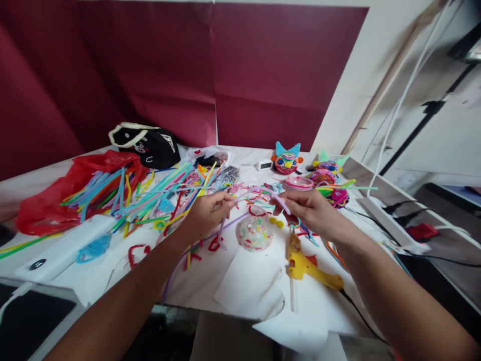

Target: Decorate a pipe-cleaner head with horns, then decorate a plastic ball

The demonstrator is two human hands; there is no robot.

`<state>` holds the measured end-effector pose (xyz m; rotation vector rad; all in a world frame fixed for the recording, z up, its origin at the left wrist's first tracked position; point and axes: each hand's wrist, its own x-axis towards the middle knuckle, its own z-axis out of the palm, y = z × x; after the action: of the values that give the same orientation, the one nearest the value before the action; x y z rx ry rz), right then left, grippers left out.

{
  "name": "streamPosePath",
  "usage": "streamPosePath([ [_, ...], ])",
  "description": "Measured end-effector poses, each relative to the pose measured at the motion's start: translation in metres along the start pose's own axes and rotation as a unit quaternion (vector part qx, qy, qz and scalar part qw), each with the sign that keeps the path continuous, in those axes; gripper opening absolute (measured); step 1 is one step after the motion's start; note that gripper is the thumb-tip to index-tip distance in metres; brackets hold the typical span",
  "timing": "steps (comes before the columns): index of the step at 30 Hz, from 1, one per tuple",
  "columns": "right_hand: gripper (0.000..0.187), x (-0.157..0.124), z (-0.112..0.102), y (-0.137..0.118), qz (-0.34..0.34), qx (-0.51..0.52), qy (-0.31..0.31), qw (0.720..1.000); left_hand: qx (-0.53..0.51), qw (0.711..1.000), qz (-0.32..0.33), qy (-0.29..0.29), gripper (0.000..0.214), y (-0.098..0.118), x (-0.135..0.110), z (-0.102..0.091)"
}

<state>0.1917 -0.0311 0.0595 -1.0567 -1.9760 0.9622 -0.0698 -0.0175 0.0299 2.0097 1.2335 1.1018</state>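
A light purple pipe cleaner (265,190) arches between my two hands above the table. My left hand (212,210) pinches one part of it, and a loose end hangs down below those fingers. At its other side, my right hand (310,206) has its fingers closed on the same pipe cleaner. Beneath and between the hands sits a clear dome (254,233) speckled with coloured bits. A yellow hot glue gun (311,271) lies below my right hand, its nozzle pointing away from me.
Many loose pipe cleaners (160,190) and a red plastic bag (45,205) fill the left side. A decorated face ball (287,159) stands at the back. White paper (248,288) lies in front; a power strip (393,225) is at the right.
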Motion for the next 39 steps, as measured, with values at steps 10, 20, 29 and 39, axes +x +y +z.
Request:
streamPosePath([
  [10,0.021,0.0,-0.003,-0.007,-0.039,0.129,0.026,0.991,0.096,0.993,0.067,0.032,0.021,0.011,0.015,-0.004],
  [20,0.01,-0.005,-0.001,0.018,-0.263,-0.303,0.164,0.901,0.087,0.966,0.214,0.12,0.031,0.014,0.066,0.029],
  [29,0.006,-0.013,0.025,0.05,-0.255,-0.48,0.098,0.834,0.096,0.976,0.169,0.102,0.011,-0.046,0.013,0.055],
  [39,0.009,-0.01,0.045,0.064,-0.238,-0.347,0.055,0.905,0.092,0.972,0.205,0.062,0.014,-0.047,0.007,0.053],
])
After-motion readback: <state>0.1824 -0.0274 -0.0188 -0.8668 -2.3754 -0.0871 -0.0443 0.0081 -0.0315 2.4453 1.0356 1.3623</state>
